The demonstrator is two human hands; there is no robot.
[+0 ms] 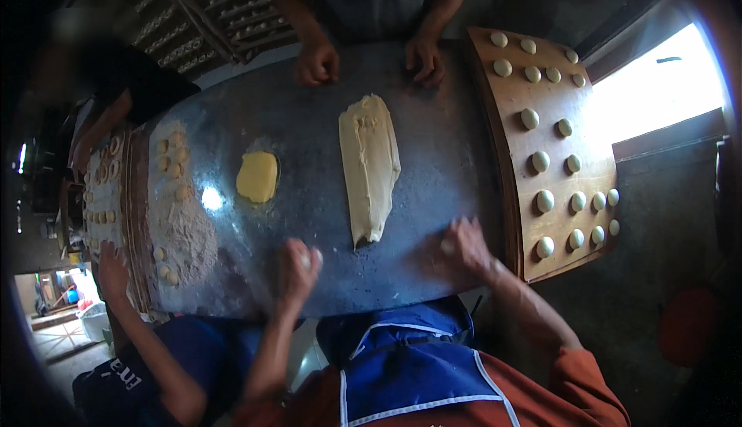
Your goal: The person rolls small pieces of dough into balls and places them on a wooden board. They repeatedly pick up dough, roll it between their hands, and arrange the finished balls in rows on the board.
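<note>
My left hand is curled on the near part of the dark metal worktable, round a small pale dough ball that shows at its fingers. To the right, my right hand is closed low over the tabletop, slightly blurred. A bit of pale dough shows at its fingertips; the palm hides the rest. Between my hands and farther off lies a long, flattened slab of dough, touched by neither hand. A yellow lump, like butter or a fatty dough, sits beyond my left hand.
A wooden board with several dough balls adjoins the table on the right. Flour and small dough pieces cover the left end, beside a tray of ring-shaped dough. Across from me are a co-worker's hands; another person's hand is at left.
</note>
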